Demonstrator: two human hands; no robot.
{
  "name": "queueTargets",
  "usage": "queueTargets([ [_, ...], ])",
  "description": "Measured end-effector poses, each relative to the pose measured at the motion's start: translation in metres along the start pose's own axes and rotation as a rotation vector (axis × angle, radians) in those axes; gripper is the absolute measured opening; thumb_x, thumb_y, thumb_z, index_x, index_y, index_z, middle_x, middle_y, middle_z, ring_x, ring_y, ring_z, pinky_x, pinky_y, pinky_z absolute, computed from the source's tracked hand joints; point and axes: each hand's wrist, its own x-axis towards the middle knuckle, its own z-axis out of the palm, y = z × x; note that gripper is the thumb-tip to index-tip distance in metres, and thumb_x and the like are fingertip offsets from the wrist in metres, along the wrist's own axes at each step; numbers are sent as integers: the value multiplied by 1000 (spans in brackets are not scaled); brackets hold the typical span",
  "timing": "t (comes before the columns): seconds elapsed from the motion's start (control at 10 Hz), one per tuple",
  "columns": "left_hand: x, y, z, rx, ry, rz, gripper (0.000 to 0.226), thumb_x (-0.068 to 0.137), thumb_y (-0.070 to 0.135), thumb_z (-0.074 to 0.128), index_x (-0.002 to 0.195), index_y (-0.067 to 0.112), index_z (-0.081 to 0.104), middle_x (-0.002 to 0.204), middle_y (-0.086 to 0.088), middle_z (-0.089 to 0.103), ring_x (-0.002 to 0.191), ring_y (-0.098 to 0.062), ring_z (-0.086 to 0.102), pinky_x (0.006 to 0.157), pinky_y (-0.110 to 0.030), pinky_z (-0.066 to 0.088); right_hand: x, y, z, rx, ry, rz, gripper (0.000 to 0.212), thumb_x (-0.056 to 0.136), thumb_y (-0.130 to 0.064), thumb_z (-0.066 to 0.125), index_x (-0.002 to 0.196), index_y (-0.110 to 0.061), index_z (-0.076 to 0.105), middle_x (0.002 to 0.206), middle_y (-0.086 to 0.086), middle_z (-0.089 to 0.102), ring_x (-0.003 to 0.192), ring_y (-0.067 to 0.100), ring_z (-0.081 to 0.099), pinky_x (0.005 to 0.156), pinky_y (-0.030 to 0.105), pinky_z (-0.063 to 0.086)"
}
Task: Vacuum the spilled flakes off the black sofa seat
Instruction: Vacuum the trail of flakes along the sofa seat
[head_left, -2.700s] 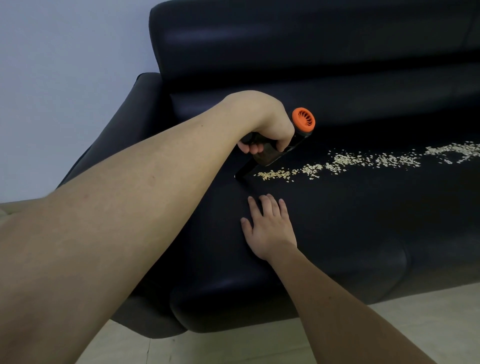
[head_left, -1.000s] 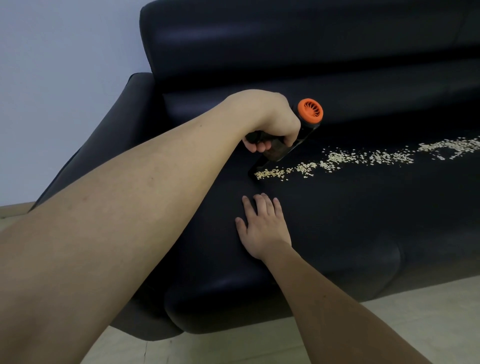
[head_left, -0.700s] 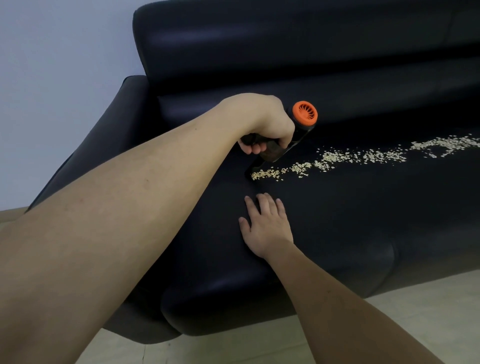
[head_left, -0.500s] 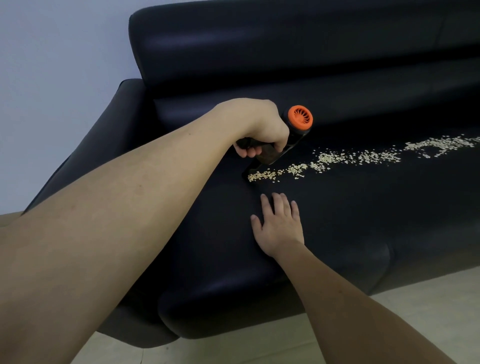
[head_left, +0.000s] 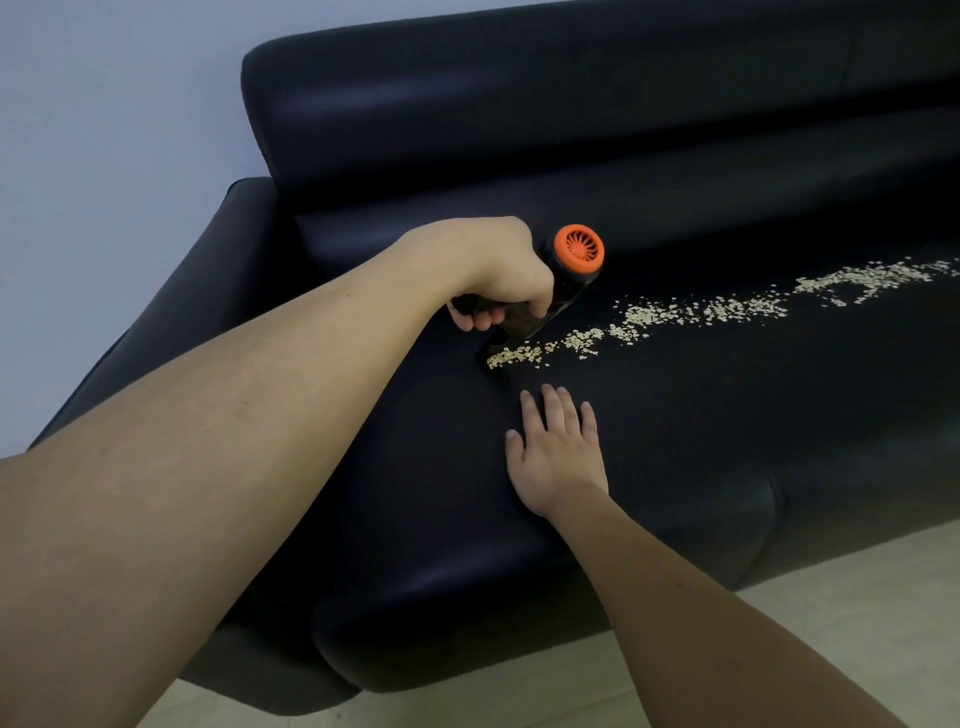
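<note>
A trail of pale flakes (head_left: 691, 314) is strewn across the black sofa seat (head_left: 727, 441), running rightward from the nozzle of a handheld vacuum (head_left: 563, 275). The vacuum is gripped in the curled left hand (head_left: 501, 275), nozzle down at the trail's near end. The right hand (head_left: 556, 452) is laid flat, fingers straight, on the seat just beside the flakes, holding nothing.

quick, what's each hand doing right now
Left hand: closed around the handheld vacuum, nozzle at the flakes.
Right hand: open, flat on the sofa seat.
</note>
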Motion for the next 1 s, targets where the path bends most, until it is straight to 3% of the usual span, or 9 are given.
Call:
queueTargets([
  [1.0,-28,3,-1,-7,-1,19,27,87,25,68,103,3,64,71,-12,65,48,-20,58,48,-29,53,-3,0,2,8,42,6,63,105,-47,16,161,-20,11,168,7,6,155,23,-3,125,46,-4],
])
